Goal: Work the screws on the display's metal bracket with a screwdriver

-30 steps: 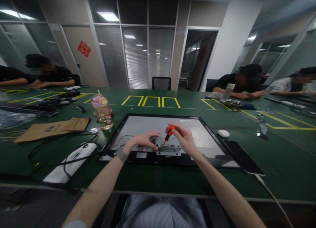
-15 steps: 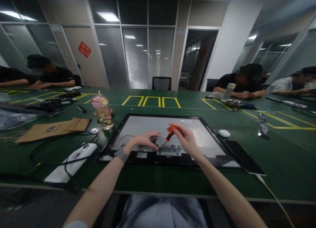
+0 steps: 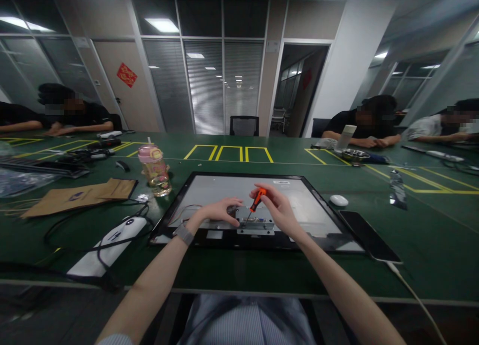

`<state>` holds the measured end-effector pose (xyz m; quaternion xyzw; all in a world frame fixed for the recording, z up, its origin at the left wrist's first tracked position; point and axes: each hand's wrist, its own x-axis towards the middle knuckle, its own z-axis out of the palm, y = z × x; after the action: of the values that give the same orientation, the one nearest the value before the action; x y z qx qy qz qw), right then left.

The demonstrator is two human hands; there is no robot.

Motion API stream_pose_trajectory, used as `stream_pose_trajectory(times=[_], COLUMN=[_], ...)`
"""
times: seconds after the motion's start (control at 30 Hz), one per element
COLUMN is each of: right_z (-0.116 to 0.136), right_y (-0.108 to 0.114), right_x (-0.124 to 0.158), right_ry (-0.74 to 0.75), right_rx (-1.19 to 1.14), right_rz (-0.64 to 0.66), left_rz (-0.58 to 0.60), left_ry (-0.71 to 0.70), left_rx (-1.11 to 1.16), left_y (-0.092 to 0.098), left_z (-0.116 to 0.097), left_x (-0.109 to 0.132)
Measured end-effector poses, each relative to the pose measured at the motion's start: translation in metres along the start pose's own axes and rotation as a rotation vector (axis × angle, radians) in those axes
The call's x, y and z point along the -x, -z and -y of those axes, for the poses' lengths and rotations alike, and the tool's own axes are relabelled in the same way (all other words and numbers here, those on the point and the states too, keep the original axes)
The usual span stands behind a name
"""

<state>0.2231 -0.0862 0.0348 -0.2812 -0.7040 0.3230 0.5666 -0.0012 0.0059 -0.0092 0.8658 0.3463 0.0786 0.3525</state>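
A dark-framed flat display panel (image 3: 310,198) lies with its pale grey back up on the green table. Near its front edge sits a metal bracket (image 3: 258,226) with ports and screws, beside a circuit board partly covered by my hands. An orange and black screwdriver (image 3: 257,200) is gripped in my right hand (image 3: 279,208), its thin shaft slanting down to the left. The tip points at the bracket's port row; contact cannot be made out. My left hand (image 3: 220,211) rests over the bracket's left end, thumb and fingers apart, a watch on the wrist.
Left of the panel stand a pink-lidded drink bottle (image 3: 154,170), a brown paper bag (image 3: 78,198) and a white power strip (image 3: 108,248) with black cables. To its right lie a white earbud case (image 3: 339,200) and a phone (image 3: 368,235) on a cable. People sit across the table.
The screwdriver has shifted slightly left and stands a little more upright in my right hand. My left hand stays in place.
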Motion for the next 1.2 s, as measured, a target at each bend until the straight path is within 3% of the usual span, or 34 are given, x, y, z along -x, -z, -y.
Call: stream_pose_trajectory(times=[0.13, 0.23, 0.4, 0.47, 0.63, 0.77, 1.03, 1.2], right_z=[-0.001, -0.004, -0.004, -0.002, -0.002, -0.004, -0.010, -0.010], right_y=[-0.002, -0.003, -0.001, 0.000, 0.000, 0.003, 0.007, 0.011], right_x=[0.000, -0.001, 0.000, 0.000, 0.001, 0.000, 0.000, -0.002], right_ry=[0.016, 0.033, 0.116, 0.137, 0.069, 0.044, 0.081, 0.145], right_rx=[-0.045, -0.039, 0.245, 0.297, 0.077, 0.036, 0.103, 0.335], right_rz=[0.041, 0.003, -0.143, -0.126, 0.040, 0.107, 0.130, 0.022], left_rz=[0.006, 0.006, 0.007, 0.008, -0.003, -0.005, -0.002, 0.007], left_ry=[-0.010, -0.009, -0.031, -0.031, -0.044, -0.027, 0.013, 0.031], left_rx=[-0.008, -0.011, 0.007, 0.008, -0.006, -0.014, -0.011, -0.006], left_y=[0.000, 0.001, 0.001, 0.000, 0.000, 0.001, 0.001, 0.000], left_z=[-0.001, -0.002, -0.002, -0.001, 0.001, -0.004, -0.010, -0.007], left_x=[0.000, 0.000, -0.001, -0.001, -0.001, 0.001, 0.003, 0.001])
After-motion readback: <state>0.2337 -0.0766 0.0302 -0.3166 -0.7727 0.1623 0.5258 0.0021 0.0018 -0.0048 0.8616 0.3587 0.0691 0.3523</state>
